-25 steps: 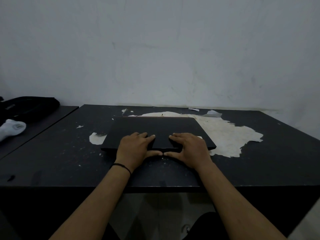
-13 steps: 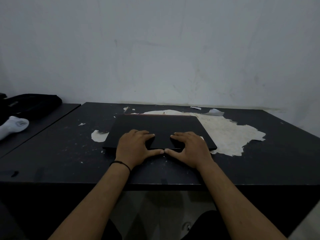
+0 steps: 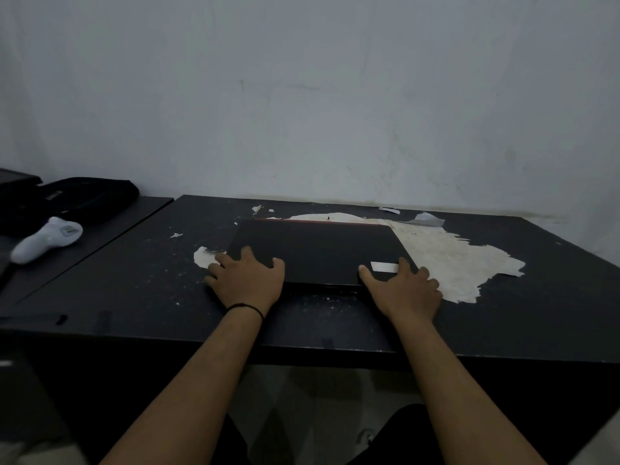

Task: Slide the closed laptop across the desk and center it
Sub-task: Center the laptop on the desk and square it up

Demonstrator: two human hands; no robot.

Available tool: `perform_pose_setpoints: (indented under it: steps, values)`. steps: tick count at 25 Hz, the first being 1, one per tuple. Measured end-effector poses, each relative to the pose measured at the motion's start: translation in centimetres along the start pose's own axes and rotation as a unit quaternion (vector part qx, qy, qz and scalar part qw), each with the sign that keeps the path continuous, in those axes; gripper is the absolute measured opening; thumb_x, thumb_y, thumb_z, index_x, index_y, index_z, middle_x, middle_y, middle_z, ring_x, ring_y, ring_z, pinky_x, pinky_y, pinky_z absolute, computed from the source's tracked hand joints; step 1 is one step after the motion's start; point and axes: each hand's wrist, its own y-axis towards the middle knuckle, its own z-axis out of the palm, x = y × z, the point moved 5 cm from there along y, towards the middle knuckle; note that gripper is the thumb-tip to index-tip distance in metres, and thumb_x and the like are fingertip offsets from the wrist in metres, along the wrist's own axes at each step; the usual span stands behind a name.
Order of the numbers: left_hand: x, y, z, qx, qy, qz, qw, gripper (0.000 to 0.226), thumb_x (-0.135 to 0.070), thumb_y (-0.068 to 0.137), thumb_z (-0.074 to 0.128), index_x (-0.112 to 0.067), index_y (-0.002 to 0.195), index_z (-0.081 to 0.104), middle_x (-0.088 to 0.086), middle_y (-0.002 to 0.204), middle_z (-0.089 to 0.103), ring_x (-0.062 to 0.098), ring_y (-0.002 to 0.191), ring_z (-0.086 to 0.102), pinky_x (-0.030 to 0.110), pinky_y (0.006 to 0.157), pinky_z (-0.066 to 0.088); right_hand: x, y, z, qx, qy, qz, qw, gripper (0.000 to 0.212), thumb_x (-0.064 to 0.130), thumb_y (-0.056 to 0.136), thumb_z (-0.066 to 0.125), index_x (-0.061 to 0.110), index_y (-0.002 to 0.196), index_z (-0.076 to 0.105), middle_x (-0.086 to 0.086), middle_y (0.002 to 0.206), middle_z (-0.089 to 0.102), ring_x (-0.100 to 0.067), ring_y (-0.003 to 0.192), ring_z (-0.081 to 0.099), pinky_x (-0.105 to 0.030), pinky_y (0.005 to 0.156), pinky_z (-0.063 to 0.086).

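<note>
1. Closed black laptop [image 3: 318,251] is lying flat on the dark table [image 3: 523,317], about midway across its width, its far edge showing a thin reddish line and sitting near the wall [image 3: 302,95].
2. A small pale label [image 3: 384,267] is showing on the lid near the laptop's near right corner.
3. Left hand [image 3: 246,280] is resting at the near left corner, thumb lying on the lid, fingers spreading off the left edge onto the table; grip is loose and open, pressing rather than clasping.
4. Right hand [image 3: 404,290] is sitting at the near right corner, thumb on the lid beside the label, fingers draping over the right edge; whether they are curling under the laptop, cannot tell.
5. A thin black band [image 3: 246,308] is circling the left wrist.
6. A large pale patch [image 3: 459,260] of peeled surface is spreading out from under the laptop's right side; a smaller patch [image 3: 204,258] is lying just beside the left fingers.
7. On a second tabletop to the left, a white handheld device [image 3: 45,239] is lying near a black bag [image 3: 77,199].
</note>
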Motion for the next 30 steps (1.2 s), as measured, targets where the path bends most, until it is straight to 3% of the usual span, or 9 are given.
perform_pose_setpoints:
  steps: [5, 11, 16, 22, 27, 30]
  values:
    - [0.8, 0.4, -0.3, 0.024, -0.012, 0.031, 0.999, 0.085, -0.079, 0.079, 0.042, -0.024, 0.144, 0.046, 0.025, 0.142, 0.043, 0.043, 0.13, 0.039, 0.051, 0.11, 0.032, -0.3, -0.7, -0.2, 0.003, 0.082, 0.042, 0.996, 0.121, 0.097, 0.056, 0.045, 0.024, 0.152, 0.032, -0.021, 0.144, 0.039, -0.04, 0.134, 0.036, -0.051, 0.116, 0.026]
    - [3.6, 1.5, -1.1, 0.094, -0.058, 0.118, 0.987, 0.121, -0.105, 0.048, 0.043, -0.037, 0.147, 0.044, 0.015, 0.15, 0.046, 0.038, 0.139, 0.039, 0.053, 0.114, 0.036, -1.0, -1.1, -1.4, 0.002, 0.17, 0.028, 0.985, 0.109, 0.088, 0.052, 0.065, 0.029, 0.142, 0.049, -0.014, 0.138, 0.05, -0.035, 0.13, 0.046, -0.048, 0.113, 0.034]
    - [3.5, 1.0, -1.0, 0.07, -0.033, 0.162, 0.984, 0.119, -0.097, 0.048, 0.058, -0.037, 0.149, 0.042, 0.019, 0.15, 0.045, 0.037, 0.14, 0.039, 0.05, 0.115, 0.034, -1.5, -1.3, -1.8, 0.012, 0.21, 0.009, 0.978, 0.093, 0.083, 0.046, 0.072, 0.035, 0.124, 0.058, -0.006, 0.131, 0.057, -0.028, 0.124, 0.053, -0.048, 0.11, 0.038]
    - [3.3, 0.5, -1.5, 0.038, -0.023, 0.174, 0.984, 0.117, -0.096, 0.05, 0.055, -0.033, 0.148, 0.046, 0.019, 0.143, 0.052, 0.035, 0.134, 0.046, 0.048, 0.109, 0.041, -1.7, -1.2, -1.7, 0.048, 0.174, -0.043, 0.983, 0.097, 0.076, 0.043, 0.082, 0.037, 0.127, 0.054, -0.008, 0.129, 0.052, -0.029, 0.124, 0.051, -0.046, 0.11, 0.039]
    - [3.3, 0.5, -2.0, 0.057, -0.054, 0.175, 0.981, 0.123, -0.094, 0.044, 0.055, -0.026, 0.146, 0.05, 0.019, 0.139, 0.056, 0.035, 0.132, 0.049, 0.049, 0.106, 0.046, -2.0, -1.3, -2.2, 0.014, 0.242, -0.042, 0.969, 0.075, 0.066, 0.048, 0.089, 0.032, 0.109, 0.062, -0.002, 0.121, 0.059, -0.025, 0.113, 0.058, -0.047, 0.099, 0.05]
    - [3.6, 0.6, -2.3, 0.074, -0.097, 0.168, 0.978, 0.116, -0.088, 0.047, 0.067, -0.025, 0.144, 0.054, 0.013, 0.138, 0.06, 0.031, 0.126, 0.056, 0.047, 0.103, 0.05, -2.4, -1.5, -2.4, 0.024, 0.299, -0.039, 0.953, 0.065, 0.066, 0.049, 0.089, 0.032, 0.096, 0.06, 0.0, 0.117, 0.062, -0.023, 0.106, 0.059, -0.045, 0.089, 0.053]
